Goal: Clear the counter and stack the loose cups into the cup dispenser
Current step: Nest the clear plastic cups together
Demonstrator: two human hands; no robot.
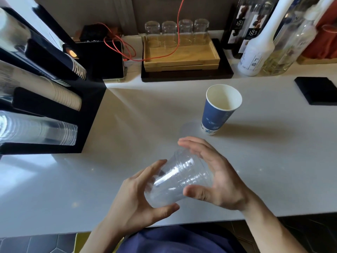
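A clear plastic cup (179, 177) lies tilted on its side between both my hands, just above the white counter (255, 170) near its front edge. My left hand (135, 201) grips its narrow base end; my right hand (217, 174) wraps around its wide rim end. A blue paper cup (219, 111) stands upright and empty on the counter, beyond my right hand. The black cup dispenser (87, 114) sits at the left, with a stack of clear cups (60, 133) in its lowest slot and paper cup stacks (67, 97) in the slots above.
A wooden tray (182, 55) on a black tray holds several upturned glasses at the back. A tablet (107, 61) with a red cable lies left of it. Syrup bottles (255, 52) stand back right, and a black square pad (317, 90) lies at the right edge.
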